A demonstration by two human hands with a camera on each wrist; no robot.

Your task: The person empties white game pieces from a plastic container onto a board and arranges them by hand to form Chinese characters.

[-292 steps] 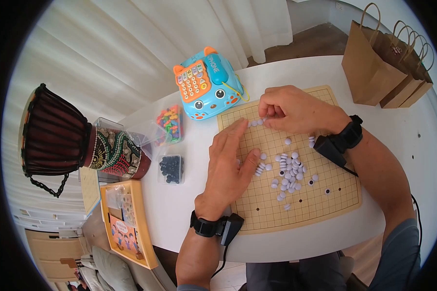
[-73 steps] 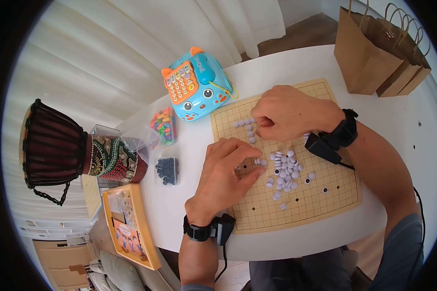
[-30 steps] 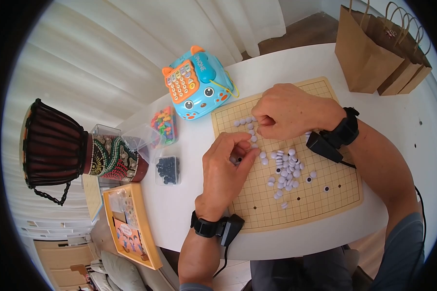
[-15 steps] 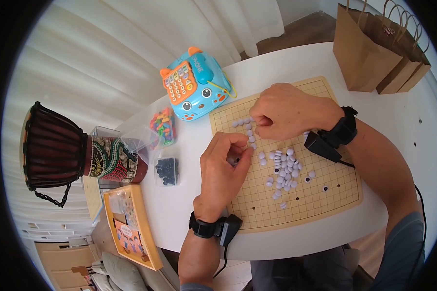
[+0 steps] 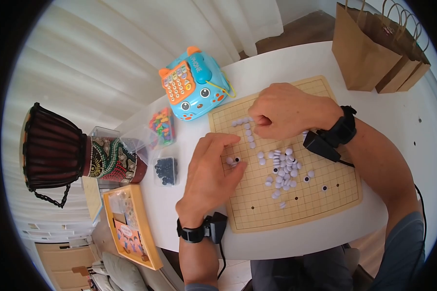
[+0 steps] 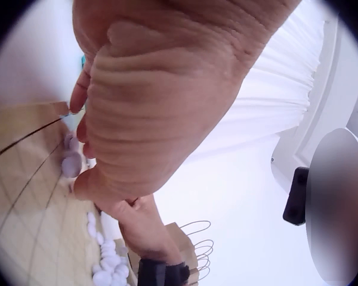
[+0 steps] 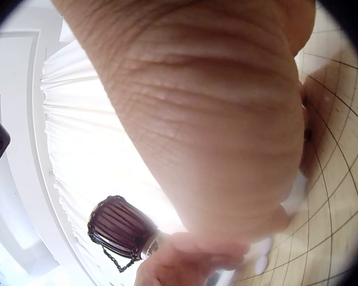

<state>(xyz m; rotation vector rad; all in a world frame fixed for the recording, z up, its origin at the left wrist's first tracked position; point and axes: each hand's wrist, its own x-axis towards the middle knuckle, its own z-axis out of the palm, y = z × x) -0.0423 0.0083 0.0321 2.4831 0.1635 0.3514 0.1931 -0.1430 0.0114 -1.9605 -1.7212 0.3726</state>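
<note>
A wooden go board [image 5: 325, 194] lies on the white table [image 5: 403, 126]. A loose heap of white stones [image 5: 284, 172] sits mid-board, and a short bent row of white stones [image 5: 247, 128] runs near the far left corner. My left hand [image 5: 237, 154] hovers over the board's left edge with index finger and thumb spread around two white stones [image 5: 233, 160] lying on the grid; the left wrist view shows these stones [image 6: 71, 162] just off the thumb. My right hand [image 5: 260, 121] is curled into a fist at the row's end, fingertips down, with a blurred white stone [image 7: 295, 192] at them.
A blue toy phone [image 5: 194, 85] stands beyond the board. To the left are a box of coloured beads [image 5: 162, 126], a box of black stones [image 5: 166, 169] and a beaded drum [image 5: 58, 145]. Brown paper bags [image 5: 374, 48] stand far right. A wooden tray [image 5: 128, 225] lies low left.
My left hand has uncurled from its pinch and drawn back to the left, leaving two white stones on the board. The right fist has stayed in place.
</note>
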